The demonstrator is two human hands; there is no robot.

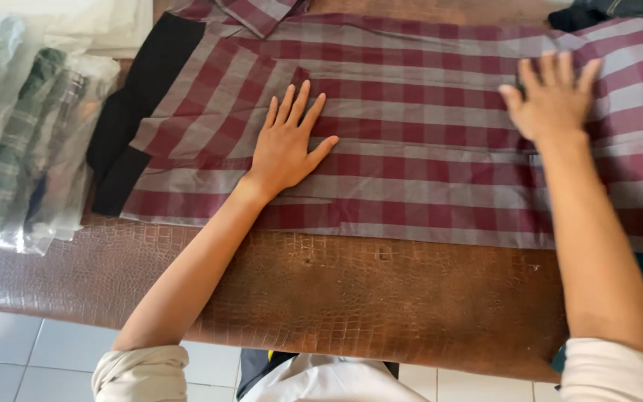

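Brown table [351,298] with scaly embossed covering, filling most of the view above pale floor tiles [31,357]. Spread flat across the table: maroon-and-grey checked shirt [426,149], collar toward the far edge, dark lining or cloth [135,112] showing at its left end. At the far left, folded checked garments in clear plastic bags [31,149], just beside the shirt. Left hand [288,145] flat on the shirt near its middle, fingers spread, palm down, gripping nothing. Right hand [552,100] flat on the shirt farther right, fingers slightly fanned, pressing on the fabric, nothing pinched. Pale rolled sleeves at both elbows.
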